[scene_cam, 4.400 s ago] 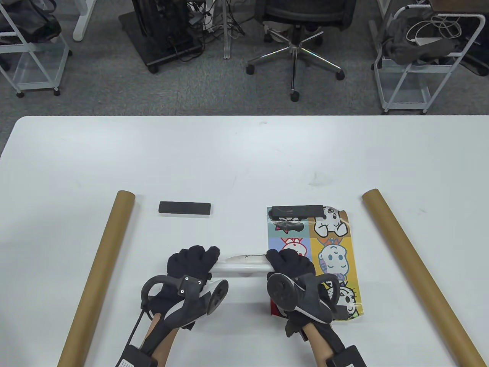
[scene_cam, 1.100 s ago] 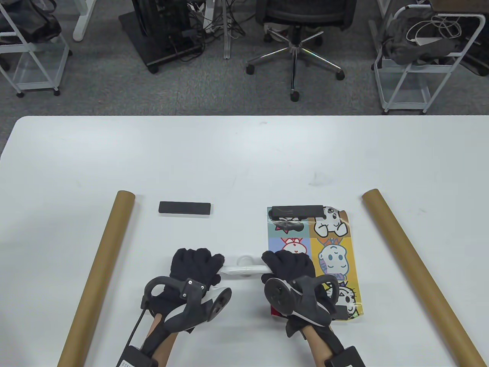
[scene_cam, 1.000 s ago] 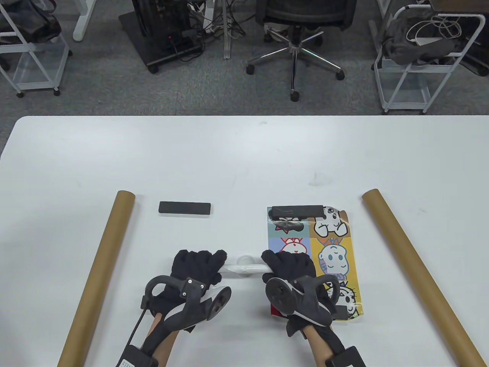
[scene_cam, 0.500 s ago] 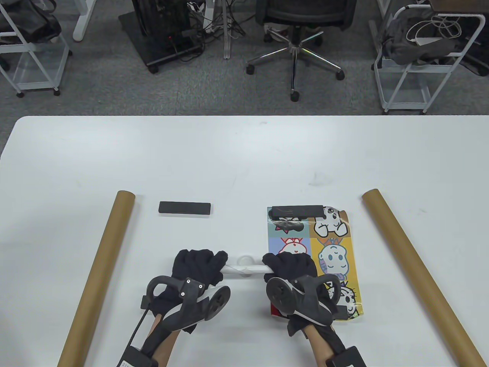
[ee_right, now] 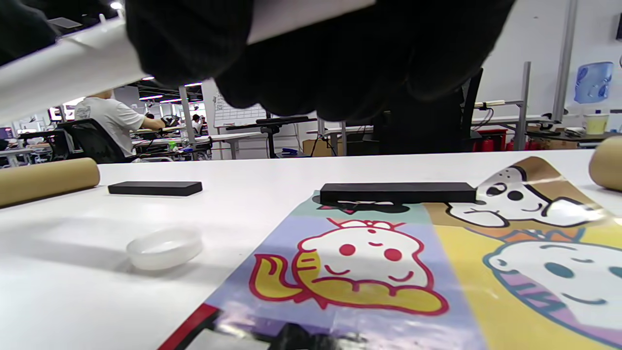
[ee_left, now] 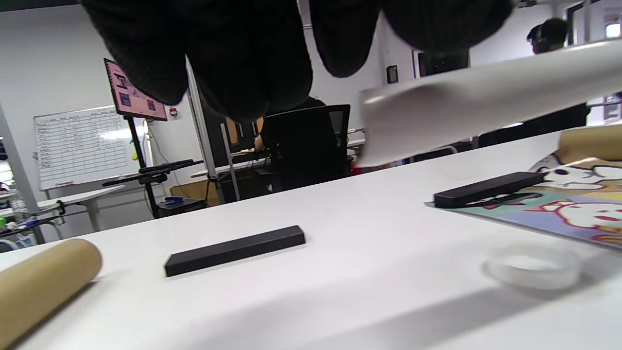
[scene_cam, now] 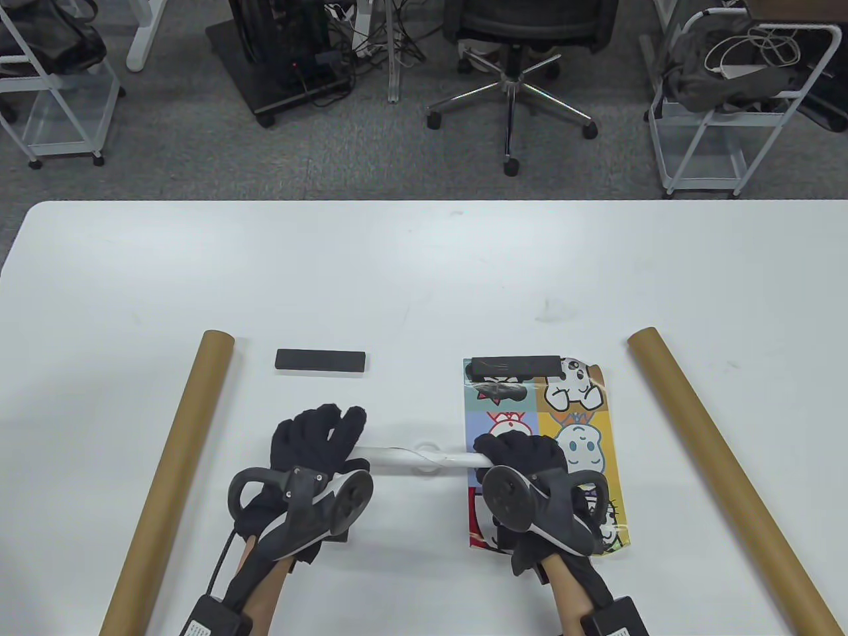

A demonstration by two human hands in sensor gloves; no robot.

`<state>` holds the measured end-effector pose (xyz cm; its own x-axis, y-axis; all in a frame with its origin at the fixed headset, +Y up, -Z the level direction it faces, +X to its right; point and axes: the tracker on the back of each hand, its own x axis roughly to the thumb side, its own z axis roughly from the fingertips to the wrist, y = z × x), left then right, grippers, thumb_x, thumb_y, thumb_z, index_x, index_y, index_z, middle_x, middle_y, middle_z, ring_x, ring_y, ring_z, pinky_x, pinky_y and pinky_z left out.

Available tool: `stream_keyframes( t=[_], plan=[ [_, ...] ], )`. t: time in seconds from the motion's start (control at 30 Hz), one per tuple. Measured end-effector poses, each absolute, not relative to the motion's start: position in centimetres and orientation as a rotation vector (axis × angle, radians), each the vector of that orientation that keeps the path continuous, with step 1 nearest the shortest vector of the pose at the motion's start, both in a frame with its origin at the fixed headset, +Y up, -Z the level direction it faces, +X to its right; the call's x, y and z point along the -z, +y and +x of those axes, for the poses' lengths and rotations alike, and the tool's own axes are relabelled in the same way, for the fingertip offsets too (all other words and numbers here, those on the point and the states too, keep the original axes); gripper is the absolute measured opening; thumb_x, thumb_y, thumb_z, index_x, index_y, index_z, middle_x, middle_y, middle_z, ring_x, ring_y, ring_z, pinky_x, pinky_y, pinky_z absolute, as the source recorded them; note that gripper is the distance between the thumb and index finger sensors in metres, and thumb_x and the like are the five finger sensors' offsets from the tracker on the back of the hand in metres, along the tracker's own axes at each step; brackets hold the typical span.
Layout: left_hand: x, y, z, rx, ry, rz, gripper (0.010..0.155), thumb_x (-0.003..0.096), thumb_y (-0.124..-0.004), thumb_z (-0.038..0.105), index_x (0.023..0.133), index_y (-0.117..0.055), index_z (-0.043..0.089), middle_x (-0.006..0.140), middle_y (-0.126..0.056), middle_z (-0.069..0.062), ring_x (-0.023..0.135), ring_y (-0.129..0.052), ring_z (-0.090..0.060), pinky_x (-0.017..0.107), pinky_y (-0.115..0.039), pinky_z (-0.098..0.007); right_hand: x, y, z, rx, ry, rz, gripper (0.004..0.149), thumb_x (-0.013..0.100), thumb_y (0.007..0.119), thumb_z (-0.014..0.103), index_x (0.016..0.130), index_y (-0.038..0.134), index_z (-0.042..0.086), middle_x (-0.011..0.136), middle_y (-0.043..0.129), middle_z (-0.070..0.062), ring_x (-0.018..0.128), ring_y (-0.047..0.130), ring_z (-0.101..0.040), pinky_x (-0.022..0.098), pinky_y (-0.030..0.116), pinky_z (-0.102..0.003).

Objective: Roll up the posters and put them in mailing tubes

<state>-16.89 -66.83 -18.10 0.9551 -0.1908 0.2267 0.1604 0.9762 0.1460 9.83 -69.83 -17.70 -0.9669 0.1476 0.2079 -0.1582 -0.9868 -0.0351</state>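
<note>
I am gripping the rolled poster (scene_cam: 404,457) with both hands, left hand (scene_cam: 315,440) and right hand (scene_cam: 523,457) curled round its ends. It is lying nine-to-three, lifted; the left mailing tube (scene_cam: 173,464) at nine o'clock is sitting nearer my left hand.

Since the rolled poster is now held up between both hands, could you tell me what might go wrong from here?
The rolled poster is held only at its ends by the left hand and right hand, so its middle could loosen or sag. Lowering it might knock the clear cap lying beneath. The right wrist hovers over the flat poster and could crease it.
</note>
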Motion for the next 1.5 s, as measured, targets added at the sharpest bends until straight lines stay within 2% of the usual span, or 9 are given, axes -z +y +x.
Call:
stream_keyframes(
  t=[0.13,0.4,0.63,0.87,0.97,1.0,1.1,1.23,1.5],
  plan=[
    [19.0,-66.1,-19.2,0.203,-0.148,0.114,0.073,0.0469,-0.061,0.052,0.114,-0.056,0.024,0.115,-0.069,-0.013,0.102,-0.081,-0.037,0.078,-0.069,-0.057,17.9,-69.8,10.4,-2.942,-0.067,0.285,0.051,0.044,0.073,0.036,0.094,0.072,0.022,0.09,0.083,-0.009,0.077,0.086,-0.039,0.066,0.066,-0.065],
    [20.9,-66.4,-25.6,0.21,0.109,-0.016,0.077,0.0473,-0.061,0.052,0.116,-0.053,0.019,0.119,-0.065,-0.02,0.103,-0.079,-0.042,0.078,-0.068,-0.059,17.9,-69.8,10.4,-2.93,-0.065,0.295,0.051,0.044,0.074,0.036,0.094,0.072,0.023,0.09,0.083,-0.009,0.077,0.086,-0.039,0.066,0.066,-0.065],
    [21.7,-68.4,-30.2,0.156,0.299,-0.192,0.092,0.0462,-0.063,0.056,0.12,-0.032,0.011,0.124,-0.05,-0.03,0.109,-0.067,-0.051,0.08,-0.062,-0.064,18.1,-69.9,10.4,-2.931,-0.054,0.302,0.051,0.044,0.074,0.036,0.093,0.073,0.023,0.09,0.083,-0.008,0.077,0.086,-0.038,0.066,0.066,-0.065],
    [21.8,-71.9,-32.6,0.177,0.421,-0.327,0.1,0.0442,-0.065,0.059,0.12,-0.027,0.006,0.123,-0.048,-0.033,0.108,-0.067,-0.054,0.078,-0.063,-0.066,18.1,-69.9,10.4,-2.931,-0.049,0.303,0.051,0.044,0.075,0.036,0.093,0.073,0.023,0.09,0.083,-0.008,0.077,0.087,-0.038,0.066,0.066,-0.065],
    [21.9,-73.9,-32.9,0.147,0.442,-0.49,0.105,0.0443,-0.066,0.059,0.119,-0.018,0.002,0.125,-0.044,-0.03,0.109,-0.067,-0.052,0.079,-0.065,-0.064,18.1,-69.9,10.3,-2.943,-0.044,0.301,0.051,0.043,0.075,0.036,0.093,0.073,0.023,0.09,0.083,-0.008,0.077,0.087,-0.038,0.066,0.066,-0.065],
    [21.8,-74.2,-32.8,0.16,0.451,-0.486,0.107,0.0447,-0.068,0.058,0.118,-0.014,0.001,0.125,-0.039,-0.031,0.109,-0.066,-0.053,0.079,-0.064,-0.065,18.1,-69.9,10.3,-2.944,-0.044,0.301,0.051,0.043,0.075,0.036,0.093,0.073,0.023,0.09,0.083,-0.008,0.077,0.087,-0.038,0.066,0.066,-0.065],
    [22.0,-74.8,-32.9,0.249,0.454,-0.478,0.107,0.0451,-0.072,0.054,0.117,-0.013,0.001,0.123,-0.046,-0.029,0.105,-0.074,-0.048,0.076,-0.072,-0.061,18.1,-69.9,10.4,-2.938,-0.04,0.298,0.051,0.043,0.075,0.036,0.093,0.073,0.023,0.09,0.083,-0.008,0.077,0.087,-0.038,0.066,0.066,-0.065],
    [22.2,-75.6,-33.6,0.254,0.483,-0.438,0.1,0.0475,-0.072,0.045,0.118,-0.016,0.002,0.118,-0.056,-0.02,0.098,-0.082,-0.037,0.075,-0.076,-0.054,18.1,-69.9,10.4,-2.936,-0.04,0.293,0.051,0.043,0.075,0.036,0.093,0.073,0.023,0.09,0.084,-0.008,0.077,0.087,-0.038,0.066,0.066,-0.065],
    [22.2,-75.3,-33.5,0.263,0.46,-0.405,0.095,0.0491,-0.074,0.042,0.118,-0.021,0.003,0.116,-0.059,-0.02,0.095,-0.084,-0.037,0.074,-0.078,-0.053,18.3,-69.8,10.8,-2.93,-0.039,0.27,0.051,0.043,0.076,0.036,0.092,0.074,0.024,0.09,0.083,-0.008,0.077,0.087,-0.038,0.066,0.066,-0.065]
  ],
)
